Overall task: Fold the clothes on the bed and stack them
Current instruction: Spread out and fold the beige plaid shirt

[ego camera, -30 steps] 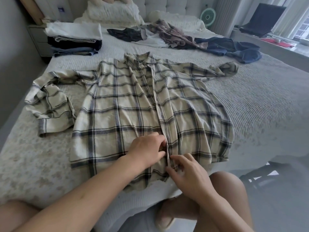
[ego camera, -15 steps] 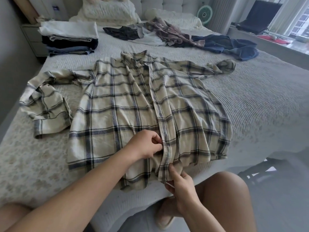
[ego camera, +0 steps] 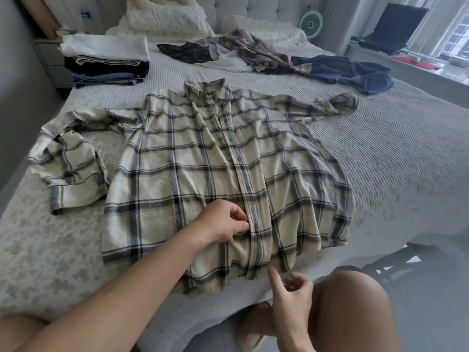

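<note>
A cream plaid shirt lies spread face up on the bed, its collar pointing away and both sleeves out to the sides. My left hand pinches the button placket near the lower front of the shirt. Just below the hem, my right hand hovers off the cloth with its forefinger pointing up and nothing in it. A stack of folded clothes sits at the far left corner. Unfolded clothes lie across the far side: a dark garment, a brownish plaid one and a blue denim one.
Pillows lean against the headboard. A small round fan stands behind the bed. A desk with a laptop runs along the right, by the window. My bare knee is at the bed's near edge.
My right hand has let go of the shirt's lower placket and dropped below the hem. My left hand keeps its pinch on the placket. The view has shifted slightly.
</note>
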